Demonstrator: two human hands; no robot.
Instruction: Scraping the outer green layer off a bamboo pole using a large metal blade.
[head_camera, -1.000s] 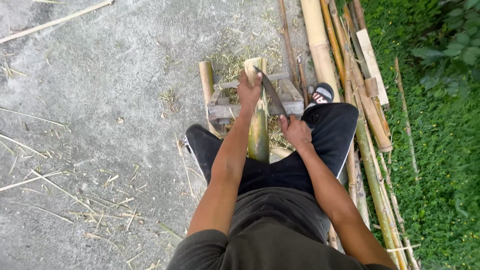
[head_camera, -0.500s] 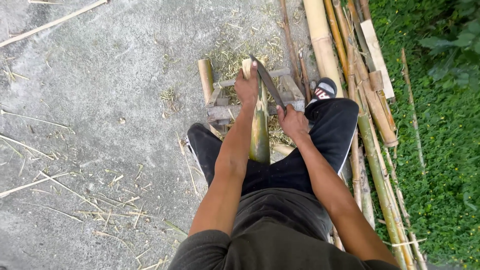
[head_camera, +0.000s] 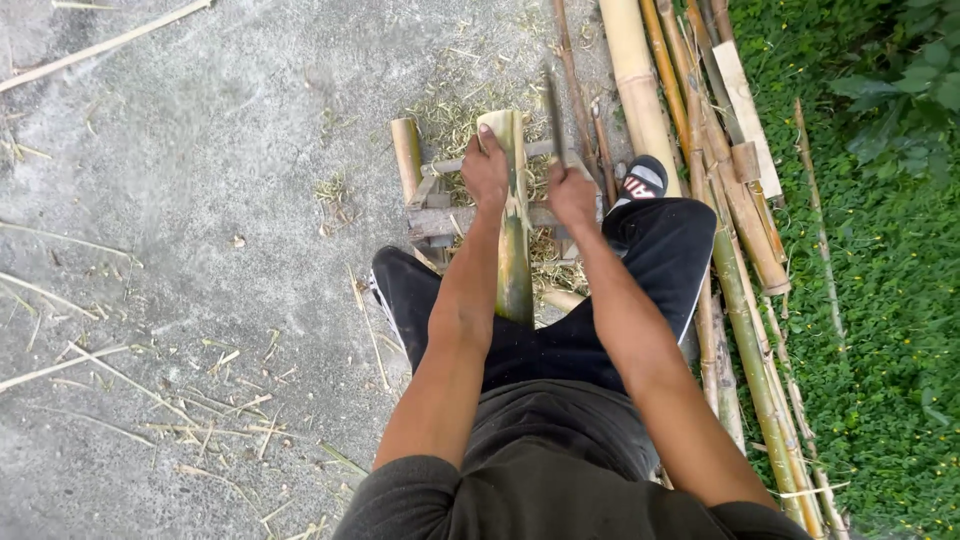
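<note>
Long bamboo poles (head_camera: 640, 90) lay stacked at two o'clock beside the grass. A green bamboo piece (head_camera: 515, 230) ran from the lap toward twelve o'clock, resting on a wooden stand (head_camera: 440, 215). The left hand (head_camera: 486, 172) gripped its far end, fingers wrapped. The right hand (head_camera: 572, 194) was closed round a dark blade (head_camera: 553, 115) at one o'clock.

Outdoor bamboo-working yard on bare concrete

A rough grey concrete floor (head_camera: 200, 150) littered with bamboo splinters (head_camera: 120, 370) and shavings (head_camera: 455, 105) spreads left; long bamboo poles (head_camera: 640, 100) lie stacked along the right, edged by green ground plants (head_camera: 880, 300). A low wooden work frame (head_camera: 440, 215) stands at the far middle.
</note>
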